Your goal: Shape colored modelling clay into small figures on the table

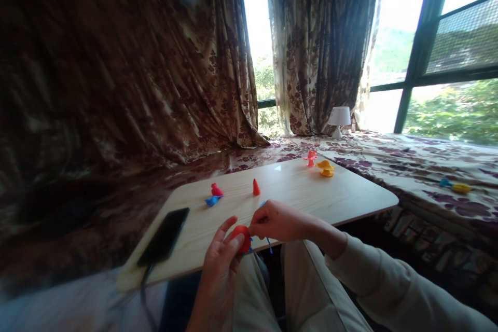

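Note:
My left hand [223, 257] is closed on a rounded red piece of modelling clay [241, 238], thumb across its front. Blue bits cling to the right edge of that piece. My right hand [270, 220] pinches at the same edge, thumb and forefinger pressed together; whatever sits between them is too small to make out. A thin blue strand [270, 245] dangles just below the right hand. Both hands are over the near edge of the table. Beyond them a small red cone [256, 187] stands upright on the tabletop.
A pale wooden table [288, 192] carries a black phone [163, 236] with a cable at left. Red [217, 190] and blue [212, 201] lumps lie behind it. A pink figure [310, 158] and yellow shape [324, 168] stand at the far right. A white lamp [339, 121] stands beyond.

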Demonstrator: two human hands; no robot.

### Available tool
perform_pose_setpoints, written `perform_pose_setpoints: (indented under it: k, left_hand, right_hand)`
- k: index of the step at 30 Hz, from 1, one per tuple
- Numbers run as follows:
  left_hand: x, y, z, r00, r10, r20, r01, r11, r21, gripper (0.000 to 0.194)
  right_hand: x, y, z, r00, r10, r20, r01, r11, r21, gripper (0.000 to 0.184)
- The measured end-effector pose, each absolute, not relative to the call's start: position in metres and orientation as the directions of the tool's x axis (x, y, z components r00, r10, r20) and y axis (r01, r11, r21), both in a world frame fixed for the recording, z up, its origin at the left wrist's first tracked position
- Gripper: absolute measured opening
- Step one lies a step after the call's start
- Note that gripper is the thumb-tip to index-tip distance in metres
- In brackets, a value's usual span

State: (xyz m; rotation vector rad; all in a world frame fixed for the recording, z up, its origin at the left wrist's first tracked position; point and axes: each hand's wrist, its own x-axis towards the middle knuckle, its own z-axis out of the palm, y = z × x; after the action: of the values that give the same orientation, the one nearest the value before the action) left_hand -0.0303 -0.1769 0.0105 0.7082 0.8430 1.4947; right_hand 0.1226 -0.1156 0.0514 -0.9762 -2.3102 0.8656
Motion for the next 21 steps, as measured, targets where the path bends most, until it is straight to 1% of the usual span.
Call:
perform_pose_setpoints:
  k: [4,10,15,18,21]
  left_hand:
    - [-0.0287,-0.1767,0.0092,-0.128,0.992,-0.011,-0.473,-0.052,0.879,0.067]
    - [-0.0286,-0.1768,0.0095,-0.172,0.983,0.059,-0.343,-0.116,0.932,0.057]
    - [-0.0274,-0.1772,0.0098,-0.163,0.983,0.085,-0.255,-0.125,0.959,0.058]
    - [-0.0244,-0.1766,0.007,-0.185,0.975,0.12,-0.211,-0.158,0.965,0.059]
    - [-0.0226,-0.1754,0.0031,-0.23,0.96,0.159,-0.193,-0.205,0.96,0.054]
  right_hand:
    - [0.1226,-0.1138,0.048,-0.626,0.761,0.169,0.461,0.536,-0.707,0.024]
    - [0.1255,-0.1111,0.0451,-0.648,0.751,0.124,0.468,0.522,-0.714,0.028]
    - [0.1278,-0.1129,0.0496,-0.684,0.722,0.106,0.454,0.535,-0.713,0.02]
    - [0.1277,-0.1136,0.0511,-0.688,0.72,0.087,0.455,0.521,-0.722,0.02]
    - [0.1274,-0.1141,0.0513,-0.69,0.721,0.056,0.463,0.5,-0.732,0.022]
